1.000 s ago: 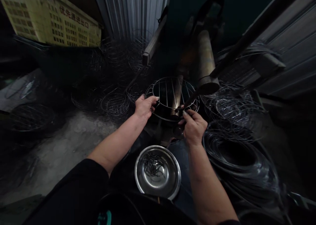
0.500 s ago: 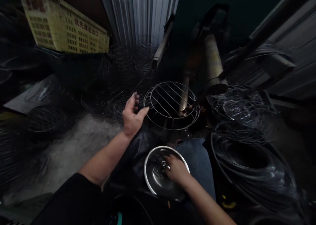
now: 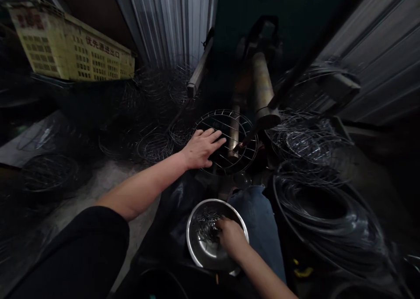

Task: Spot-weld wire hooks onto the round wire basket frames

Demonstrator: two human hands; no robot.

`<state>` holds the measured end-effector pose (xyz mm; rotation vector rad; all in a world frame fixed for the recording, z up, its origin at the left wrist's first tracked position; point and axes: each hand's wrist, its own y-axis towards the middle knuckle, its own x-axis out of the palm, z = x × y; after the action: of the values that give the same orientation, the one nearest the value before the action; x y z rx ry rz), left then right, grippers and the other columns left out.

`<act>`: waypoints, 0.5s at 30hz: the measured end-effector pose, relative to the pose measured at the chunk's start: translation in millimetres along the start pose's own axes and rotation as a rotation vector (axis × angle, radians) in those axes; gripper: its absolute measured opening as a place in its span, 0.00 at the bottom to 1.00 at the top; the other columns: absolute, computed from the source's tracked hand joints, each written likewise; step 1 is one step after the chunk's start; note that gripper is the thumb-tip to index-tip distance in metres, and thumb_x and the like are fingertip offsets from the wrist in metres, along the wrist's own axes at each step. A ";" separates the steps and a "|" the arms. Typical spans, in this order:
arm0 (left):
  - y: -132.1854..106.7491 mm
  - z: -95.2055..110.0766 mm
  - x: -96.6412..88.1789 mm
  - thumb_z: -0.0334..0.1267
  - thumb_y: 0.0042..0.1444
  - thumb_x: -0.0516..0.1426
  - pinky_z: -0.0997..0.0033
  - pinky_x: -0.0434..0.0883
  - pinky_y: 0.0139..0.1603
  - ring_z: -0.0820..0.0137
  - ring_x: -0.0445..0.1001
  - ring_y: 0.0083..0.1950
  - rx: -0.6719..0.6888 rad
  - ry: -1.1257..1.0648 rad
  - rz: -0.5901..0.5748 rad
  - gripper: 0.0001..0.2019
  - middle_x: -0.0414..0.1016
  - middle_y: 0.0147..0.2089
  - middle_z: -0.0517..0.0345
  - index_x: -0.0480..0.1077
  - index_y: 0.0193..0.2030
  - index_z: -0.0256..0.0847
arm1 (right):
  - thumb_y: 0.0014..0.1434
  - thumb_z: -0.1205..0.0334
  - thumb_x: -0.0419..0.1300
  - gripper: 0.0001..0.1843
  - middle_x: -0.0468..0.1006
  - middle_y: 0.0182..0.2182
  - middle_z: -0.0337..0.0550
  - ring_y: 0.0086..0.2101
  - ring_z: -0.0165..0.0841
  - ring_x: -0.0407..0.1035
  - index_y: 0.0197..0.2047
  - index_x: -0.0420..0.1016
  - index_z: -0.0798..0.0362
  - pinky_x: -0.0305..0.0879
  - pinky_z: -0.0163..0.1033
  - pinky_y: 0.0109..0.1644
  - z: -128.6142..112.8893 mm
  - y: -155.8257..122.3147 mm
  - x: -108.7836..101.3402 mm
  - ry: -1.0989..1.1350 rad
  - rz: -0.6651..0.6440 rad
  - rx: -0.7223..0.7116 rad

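Observation:
A round wire rack (image 3: pixel 236 129) lies on a machine's lower post in front of me. My left hand (image 3: pixel 202 148) rests flat on its left part, fingers stretched out. Lower down, a shiny steel bowl (image 3: pixel 200 251) on my lap holds several small dark wire pieces (image 3: pixel 206 228). My right hand (image 3: pixel 230 238) reaches into the bowl with fingers curled among those pieces; whether any is pinched is hidden.
A metal cylinder (image 3: pixel 262 89) of the machine slants down to the rack's right edge. Large coils of dark wire (image 3: pixel 328 220) fill the right side. Piled wire racks (image 3: pixel 154 145) lie at the left and behind. A yellow printed box (image 3: pixel 72 49) stands at the far left.
My right hand left the rack and dropped into the steel bowl. My left hand let go of the rack's rim, then settled flat on top of it. The rack turned.

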<state>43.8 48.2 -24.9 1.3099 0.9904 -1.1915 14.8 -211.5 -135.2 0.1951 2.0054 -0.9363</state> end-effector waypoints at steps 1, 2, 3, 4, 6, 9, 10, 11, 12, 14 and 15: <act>-2.9 2.3 4.2 0.37 0.44 0.63 0.52 0.53 0.60 0.48 0.52 0.68 -0.002 0.012 0.020 0.41 0.52 0.71 0.40 0.57 0.67 0.41 | 0.51 0.76 0.51 0.21 0.81 0.42 0.52 0.45 0.40 0.75 0.42 0.81 0.56 0.65 0.36 0.48 1.7 -2.4 -1.4 0.021 0.026 -0.004; -4.7 3.4 7.4 0.36 0.46 0.62 0.52 0.53 0.59 0.48 0.53 0.68 -0.002 0.023 0.032 0.40 0.52 0.71 0.40 0.57 0.68 0.42 | 0.51 0.76 0.51 0.21 0.81 0.42 0.51 0.45 0.40 0.75 0.42 0.81 0.55 0.65 0.36 0.48 4.2 -5.2 -3.4 0.055 0.056 -0.011; -5.3 3.6 9.5 0.35 0.46 0.62 0.52 0.53 0.59 0.48 0.53 0.68 -0.005 0.035 0.040 0.40 0.52 0.71 0.41 0.56 0.68 0.43 | 0.51 0.75 0.52 0.21 0.81 0.41 0.50 0.44 0.39 0.75 0.42 0.81 0.54 0.66 0.36 0.49 7.6 -8.2 -6.2 0.110 0.086 -0.025; -4.7 3.1 10.8 0.34 0.46 0.63 0.51 0.53 0.59 0.48 0.52 0.69 -0.008 0.044 0.045 0.41 0.52 0.71 0.41 0.56 0.68 0.44 | 0.50 0.74 0.52 0.20 0.81 0.41 0.48 0.44 0.38 0.75 0.42 0.81 0.53 0.66 0.36 0.49 12.2 -11.4 -9.7 0.188 0.117 -0.044; -1.1 1.0 11.8 0.33 0.45 0.64 0.49 0.52 0.60 0.45 0.50 0.70 -0.001 0.061 0.048 0.43 0.50 0.72 0.41 0.54 0.69 0.47 | 0.48 0.72 0.54 0.20 0.82 0.39 0.46 0.42 0.37 0.75 0.40 0.81 0.52 0.67 0.37 0.49 24.7 -18.5 -18.4 0.395 0.195 -0.074; 6.3 -1.2 12.2 0.31 0.43 0.65 0.47 0.52 0.60 0.43 0.47 0.71 0.024 0.095 0.028 0.44 0.47 0.73 0.43 0.56 0.68 0.50 | 0.45 0.65 0.56 0.15 0.83 0.35 0.46 0.38 0.40 0.76 0.34 0.82 0.52 0.71 0.41 0.45 48.7 -30.0 -32.1 0.680 0.343 -0.058; 8.5 -1.5 12.3 0.30 0.43 0.64 0.47 0.53 0.60 0.43 0.47 0.71 0.025 0.106 0.022 0.42 0.48 0.73 0.43 0.58 0.67 0.49 | 0.44 0.61 0.57 0.13 0.83 0.32 0.46 0.36 0.41 0.76 0.32 0.82 0.51 0.72 0.42 0.42 56.9 -33.9 -35.6 0.739 0.389 -0.031; 10.6 -1.6 12.2 0.29 0.43 0.63 0.48 0.53 0.60 0.44 0.48 0.71 0.025 0.114 0.018 0.40 0.49 0.72 0.43 0.61 0.65 0.48 | 0.43 0.59 0.59 0.12 0.83 0.31 0.46 0.34 0.41 0.76 0.30 0.81 0.51 0.73 0.43 0.40 64.8 -37.8 -38.0 0.779 0.433 0.006; 12.4 -1.7 11.8 0.28 0.43 0.62 0.49 0.54 0.60 0.44 0.48 0.70 0.023 0.118 0.016 0.37 0.51 0.72 0.43 0.63 0.64 0.46 | 0.41 0.56 0.60 0.12 0.83 0.29 0.46 0.32 0.42 0.76 0.29 0.81 0.51 0.73 0.43 0.38 72.1 -41.8 -39.3 0.806 0.481 0.052; 15.2 -2.3 9.7 0.28 0.41 0.61 0.49 0.54 0.60 0.45 0.50 0.70 0.032 0.112 0.003 0.34 0.52 0.71 0.41 0.67 0.60 0.43 | 0.40 0.53 0.63 0.14 0.83 0.29 0.47 0.30 0.42 0.76 0.29 0.81 0.51 0.74 0.44 0.36 84.3 -49.4 -38.5 0.811 0.591 0.152; 16.2 -2.8 8.0 0.29 0.41 0.62 0.49 0.55 0.60 0.45 0.51 0.69 0.043 0.103 -0.013 0.34 0.53 0.70 0.40 0.67 0.59 0.42 | 0.41 0.52 0.63 0.15 0.83 0.30 0.47 0.30 0.41 0.76 0.31 0.81 0.51 0.74 0.44 0.36 89.1 -53.0 -36.7 0.791 0.648 0.188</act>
<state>61.3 48.8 -30.2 1.4122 1.0543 -1.1702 70.7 -301.8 -106.5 1.4094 2.2817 -0.6557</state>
